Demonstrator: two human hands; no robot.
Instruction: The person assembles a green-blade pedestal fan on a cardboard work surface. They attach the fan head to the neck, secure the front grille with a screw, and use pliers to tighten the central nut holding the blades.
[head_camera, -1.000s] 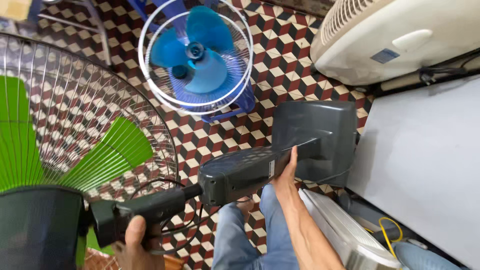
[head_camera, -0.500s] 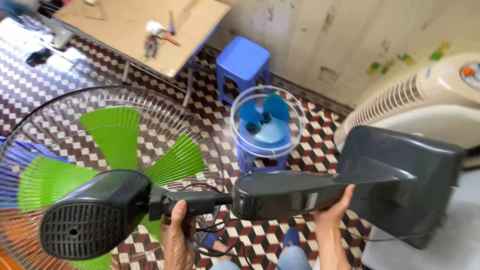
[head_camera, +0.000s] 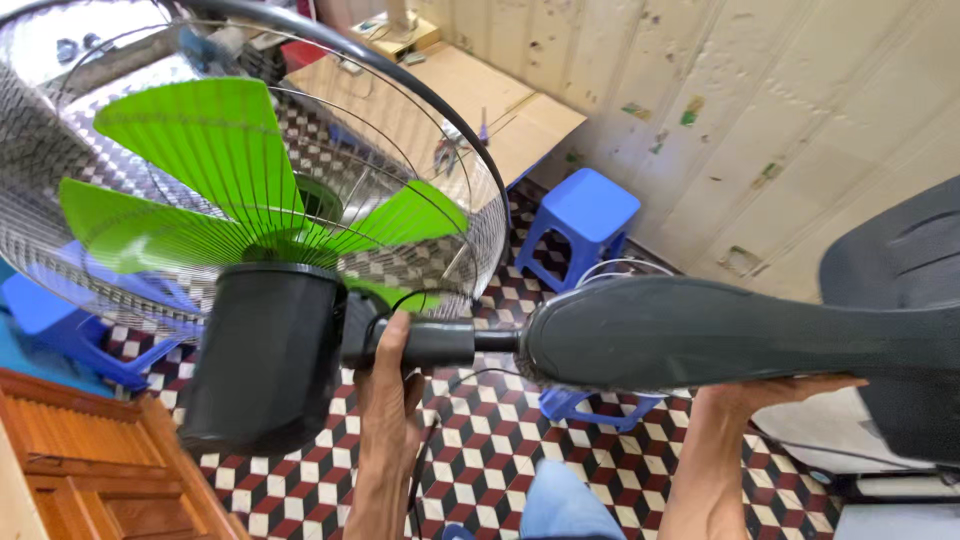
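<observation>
Left hand (head_camera: 388, 372): fingers (head_camera: 396, 335) wrapped tight around the black neck (head_camera: 430, 344) of a standing fan, just behind the motor housing (head_camera: 262, 352); forearm rising straight from the lower frame edge, wrist upright. Right hand (head_camera: 770, 388): palm up, fingers flat and spread beneath the dark grey stem (head_camera: 720, 335), bearing it from below rather than clasping it; forearm likewise vertical. Fan held level across the view, clear of the floor: neck and thin shaft between the two hands, stem widening rightward into the dark base (head_camera: 900, 300), which runs off the right edge. Thin black cable (head_camera: 425, 440) hanging beside the left wrist. Beyond the housing, green blades (head_camera: 200, 150) inside a wire grille (head_camera: 420, 110), the black rim arcing from top left down toward the neck. Below the hands, open checkered floor (head_camera: 480, 460) in red, black and white. Blue plastic stool (head_camera: 578, 215) close behind the stem, near the pale wall (head_camera: 760, 110). Wooden worktop (head_camera: 500, 110) with small tools farther back. Orange-brown wooden panel (head_camera: 90, 460) at lower left, near the housing.
</observation>
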